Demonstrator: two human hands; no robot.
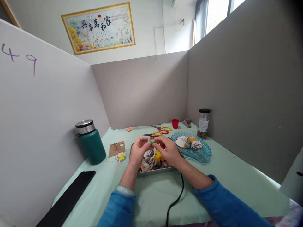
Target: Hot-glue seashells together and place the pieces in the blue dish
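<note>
A small, rounded, green-and-grey piece that looks like a shell is pinched between the fingertips of both hands. My left hand has its thumb and fingers closed on one side of it, and my right hand closes on the other. Right below is a shallow tray of mixed shells, with a yellow star-shaped piece among them. The fingers cover part of the held piece, so its exact kind is unclear.
Left of the tray lie a brown card and a decorated shell. A blue dish of shells stands right. Scissors, a red cup and a jar are behind. A green bottle and black cable flank the work.
</note>
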